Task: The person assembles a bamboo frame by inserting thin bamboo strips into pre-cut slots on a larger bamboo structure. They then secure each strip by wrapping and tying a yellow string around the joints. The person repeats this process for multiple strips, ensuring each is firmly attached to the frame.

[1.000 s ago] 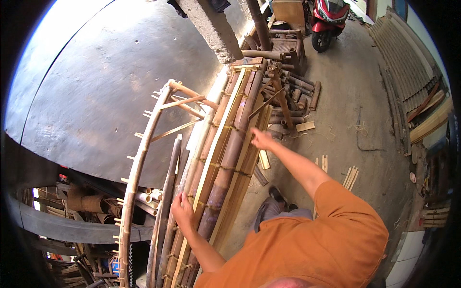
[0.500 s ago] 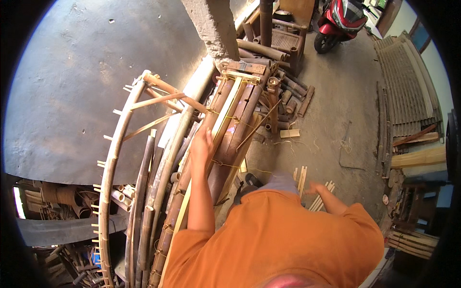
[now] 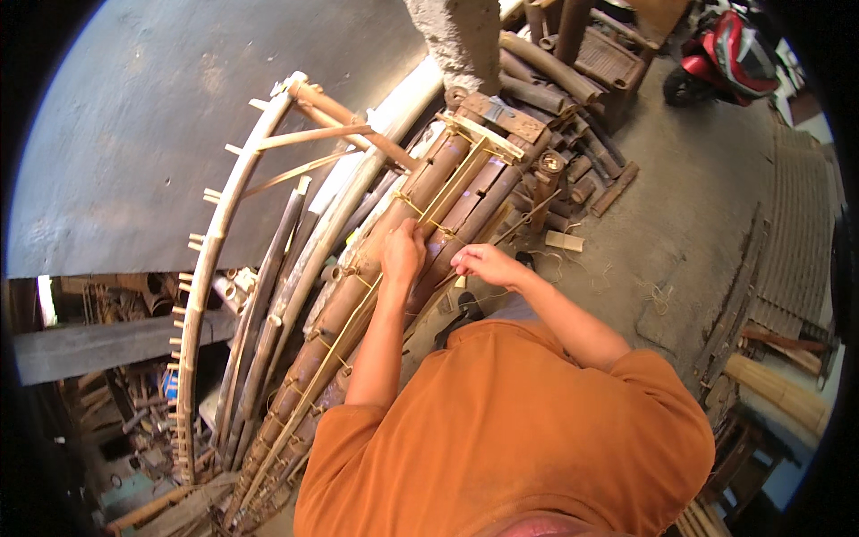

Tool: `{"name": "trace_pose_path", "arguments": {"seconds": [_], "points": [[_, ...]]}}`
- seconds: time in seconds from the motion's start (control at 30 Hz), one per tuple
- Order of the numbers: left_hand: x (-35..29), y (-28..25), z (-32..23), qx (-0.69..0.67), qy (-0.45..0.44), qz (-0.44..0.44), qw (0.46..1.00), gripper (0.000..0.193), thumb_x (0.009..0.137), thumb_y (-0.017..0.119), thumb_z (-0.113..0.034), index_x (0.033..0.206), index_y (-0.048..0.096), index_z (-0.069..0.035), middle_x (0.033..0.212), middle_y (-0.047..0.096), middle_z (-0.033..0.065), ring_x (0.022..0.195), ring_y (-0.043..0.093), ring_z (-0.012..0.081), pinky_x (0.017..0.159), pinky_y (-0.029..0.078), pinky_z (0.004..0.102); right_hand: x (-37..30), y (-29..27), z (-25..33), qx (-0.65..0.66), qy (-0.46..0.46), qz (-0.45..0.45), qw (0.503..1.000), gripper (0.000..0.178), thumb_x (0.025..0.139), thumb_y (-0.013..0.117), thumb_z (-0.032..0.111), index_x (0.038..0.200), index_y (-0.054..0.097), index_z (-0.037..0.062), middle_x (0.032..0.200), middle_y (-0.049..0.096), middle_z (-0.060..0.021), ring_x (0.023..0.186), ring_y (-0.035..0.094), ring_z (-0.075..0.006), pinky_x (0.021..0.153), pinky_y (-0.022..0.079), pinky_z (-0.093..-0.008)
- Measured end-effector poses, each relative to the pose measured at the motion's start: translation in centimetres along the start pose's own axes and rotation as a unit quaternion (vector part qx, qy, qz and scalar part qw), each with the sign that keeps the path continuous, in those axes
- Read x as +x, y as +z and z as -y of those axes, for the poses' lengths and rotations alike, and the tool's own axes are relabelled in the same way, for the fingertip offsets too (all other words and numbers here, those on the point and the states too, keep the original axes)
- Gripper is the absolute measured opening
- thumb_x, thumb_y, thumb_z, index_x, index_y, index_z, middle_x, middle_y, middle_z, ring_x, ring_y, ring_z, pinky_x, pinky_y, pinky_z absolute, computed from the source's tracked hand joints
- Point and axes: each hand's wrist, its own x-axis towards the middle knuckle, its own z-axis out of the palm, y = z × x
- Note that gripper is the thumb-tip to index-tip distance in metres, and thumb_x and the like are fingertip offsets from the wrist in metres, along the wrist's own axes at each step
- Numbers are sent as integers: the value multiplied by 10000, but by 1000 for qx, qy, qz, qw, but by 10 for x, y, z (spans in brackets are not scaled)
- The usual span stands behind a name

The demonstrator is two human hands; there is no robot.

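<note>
While the left hand (image 3: 403, 252) bends over the long brown bamboo poles (image 3: 428, 170) lying before the person, probably steadying the slim pale strip (image 3: 455, 179) along them, the right hand (image 3: 488, 265) curls near the thin yellow crosswise cord (image 3: 445, 231); either grip: cannot tell.

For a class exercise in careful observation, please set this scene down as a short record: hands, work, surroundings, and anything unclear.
Left hand: left hand on the brown bamboo poles
Right hand: right hand, fingers bent together, near the poles' right side
Bindings: yellow ties across the poles
Left of poles: curved bamboo rail with short pegs along its outer side
Background: concrete post; red motorcycle, upper right
Clothing: orange shirt
Unclear: whether the right hand grips cord
</note>
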Motion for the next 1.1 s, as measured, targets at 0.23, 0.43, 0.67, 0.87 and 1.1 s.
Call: {"name": "trace_pose_path", "arguments": {"seconds": [0.23, 0.43, 0.67, 0.87, 1.1], "points": [[3, 20, -12, 38, -69, -4, 997, 204, 881, 604, -252, 909, 576, -52, 766, 658, 242, 715, 629, 460, 709, 495, 537, 36, 35, 93, 361, -277, -254, 853, 189, 983, 471, 258, 953, 603, 126, 869, 587, -3, 847, 570, -141, 799, 465, -318], [8, 28, -8, -126, 95, -181, 971, 197, 925, 586, -212, 872, 537, -29, 881, 616, 217, 782, 603, 385, 646, 457, 509, 105, 89, 171, -571, -117, 213, 784, 575, 936, 408, 581, 1048, 724, 115, 1100, 660, -193, 1089, 584, -391, 983, 354, -610], [15, 17, -10, -7, -86, 21, 996, 265, 957, 498, -281, 1043, 662, -92, 833, 662, 254, 819, 637, 466, 738, 485, 555, 166, 25, 167, -219, -75, 140, 963, 521, 918, 500, 500, 879, 674, 11, 754, 628, -121, 720, 589, -211, 716, 487, -373], [7, 13, -18, -38, -89, -3, 995, 270, 968, 502, -308, 1026, 673, -107, 796, 662, 248, 768, 648, 447, 683, 496, 543, 1, -23, 57, -485, -276, 180, 810, 368, 929, 538, 243, 627, 591, 40, 636, 595, -177, 640, 565, -375, 845, 463, -422], [134, -32, 19, -357, -149, -125, 914, 301, 985, 503, -229, 1008, 695, 2, 753, 689, 118, 674, 615, 176, 632, 459, 329, -7, -21, 57, -376, -287, 163, 866, 484, 926, 571, 237, 508, 453, 22, 505, 445, -172, 589, 494, -357, 903, 436, -417]]}}
